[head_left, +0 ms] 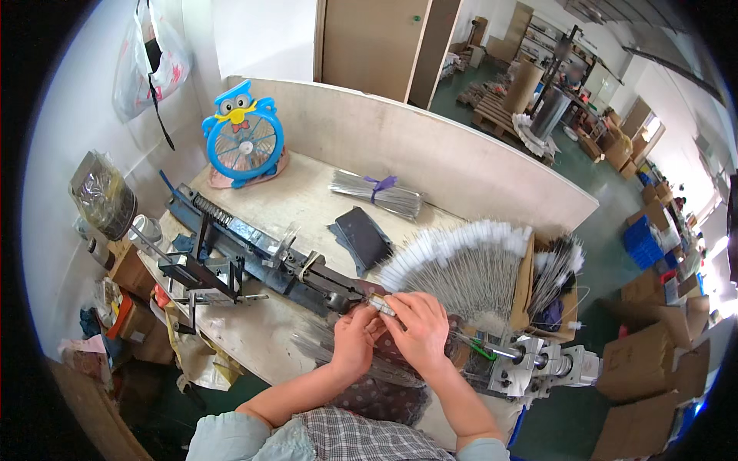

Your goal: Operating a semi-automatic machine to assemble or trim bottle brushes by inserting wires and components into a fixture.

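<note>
At the front end of a long dark metal bench machine (pixel 307 269), my two hands work close together. My left hand (pixel 355 338) is closed, its fingertips pinched just below the machine's end; whatever they hold is too small to tell. Beside it, my right hand (pixel 420 326) has its thumb and fingers closed at a small whitish ridged piece (pixel 382 305), which lies against the machine's tip. Thin wire rods (pixel 327 343) lie on the bench by my left wrist. Right of my hands, many thin wire brushes with white heads (pixel 461 261) are fanned out.
A blue cartoon-shaped fan (pixel 245 146) stands at the back left. A tied bundle of wires (pixel 377 192) and a dark cloth-like pad (pixel 363 238) lie on the bench. A silver clamp mechanism (pixel 542 365) sits at the right, near a cardboard box (pixel 525 288). A low partition (pixel 430 138) borders the back.
</note>
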`<action>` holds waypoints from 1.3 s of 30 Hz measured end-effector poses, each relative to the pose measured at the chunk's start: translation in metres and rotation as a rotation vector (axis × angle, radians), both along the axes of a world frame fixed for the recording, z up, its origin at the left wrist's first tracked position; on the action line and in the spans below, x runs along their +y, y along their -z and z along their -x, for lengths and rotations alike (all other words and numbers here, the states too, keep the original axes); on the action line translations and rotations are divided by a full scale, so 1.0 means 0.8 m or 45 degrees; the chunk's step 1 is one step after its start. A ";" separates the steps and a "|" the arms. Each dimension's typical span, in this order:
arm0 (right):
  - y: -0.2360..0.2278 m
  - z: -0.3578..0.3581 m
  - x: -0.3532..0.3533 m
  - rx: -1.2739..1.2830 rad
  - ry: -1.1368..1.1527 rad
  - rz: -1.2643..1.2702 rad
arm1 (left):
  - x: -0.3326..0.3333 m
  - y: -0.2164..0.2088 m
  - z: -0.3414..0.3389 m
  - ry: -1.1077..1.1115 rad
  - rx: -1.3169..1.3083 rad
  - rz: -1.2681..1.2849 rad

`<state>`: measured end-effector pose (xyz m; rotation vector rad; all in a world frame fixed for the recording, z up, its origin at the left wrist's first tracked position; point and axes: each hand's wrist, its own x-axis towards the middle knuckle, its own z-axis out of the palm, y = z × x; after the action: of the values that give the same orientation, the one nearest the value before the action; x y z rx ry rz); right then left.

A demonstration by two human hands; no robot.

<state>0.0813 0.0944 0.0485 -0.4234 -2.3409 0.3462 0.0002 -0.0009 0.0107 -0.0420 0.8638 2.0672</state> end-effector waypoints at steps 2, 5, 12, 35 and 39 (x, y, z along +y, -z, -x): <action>0.001 -0.003 0.000 0.011 0.027 -0.024 | 0.000 0.002 -0.002 0.026 0.024 -0.020; 0.001 -0.007 0.001 -0.007 0.013 -0.032 | 0.002 -0.003 -0.004 0.023 0.069 0.000; -0.001 -0.007 0.007 -0.058 -0.007 -0.051 | 0.006 -0.015 -0.004 0.003 0.027 0.030; -0.034 -0.062 0.007 -0.056 -0.012 0.099 | -0.019 -0.019 -0.009 0.339 0.258 0.268; 0.002 -0.106 0.000 -0.103 0.048 0.226 | -0.067 -0.017 0.019 0.526 0.356 0.322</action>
<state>0.1664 0.0945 0.0472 -0.5756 -2.3864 0.5297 -0.0148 -0.0541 0.0241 0.2731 1.1913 1.5907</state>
